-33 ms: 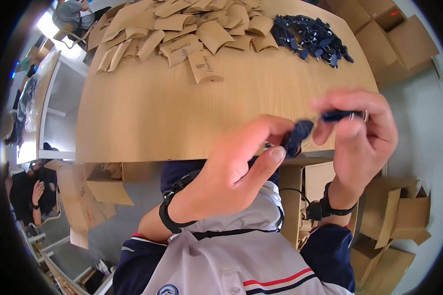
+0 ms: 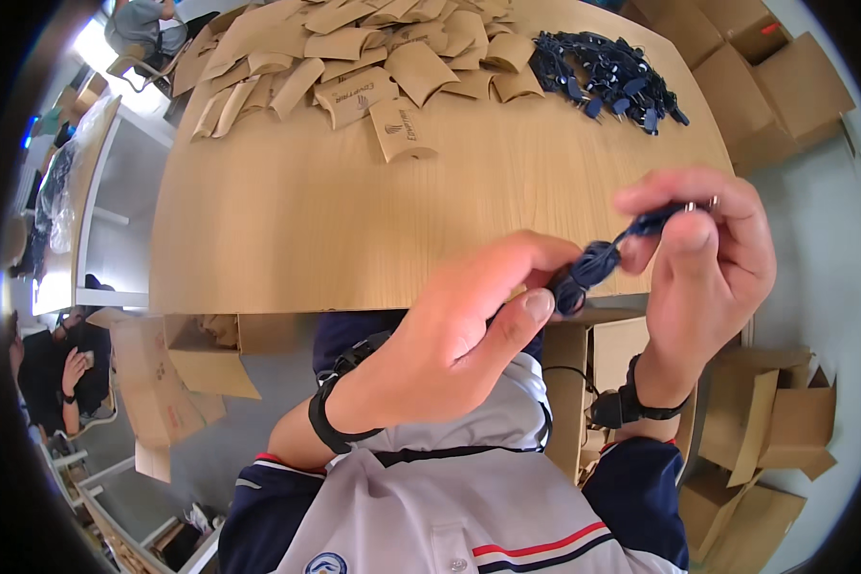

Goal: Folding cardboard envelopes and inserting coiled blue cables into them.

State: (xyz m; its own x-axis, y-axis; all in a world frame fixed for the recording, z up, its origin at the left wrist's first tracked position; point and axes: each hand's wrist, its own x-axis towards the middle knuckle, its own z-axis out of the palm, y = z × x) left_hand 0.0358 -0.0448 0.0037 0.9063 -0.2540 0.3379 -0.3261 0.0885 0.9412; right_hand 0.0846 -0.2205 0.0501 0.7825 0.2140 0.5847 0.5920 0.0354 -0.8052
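Note:
A dark blue bundled earphone cable (image 2: 588, 273) stretches between my hands above the table's near right edge. My left hand (image 2: 488, 311) pinches its wound lower end between thumb and fingers. The upper end is a dark blue plug (image 2: 652, 222) with silvery metal pins, gripped in my right hand (image 2: 713, 239). My right thumb lies over part of this plug. At the table's far right is a heap of similar dark blue corded pieces (image 2: 612, 81), several with metal pins showing.
Kraft-paper pillow boxes (image 2: 416, 72) are heaped across the far side of the wooden table (image 2: 354, 220). Open cardboard boxes (image 2: 775, 411) stand on the floor at the right, with another carton (image 2: 210, 354) below the table's left. Two other people sit at the left.
The cable bundle between my hands is tilted and drawn out more, with a strand now running to the plug. The plug's pins have turned upward in my right hand.

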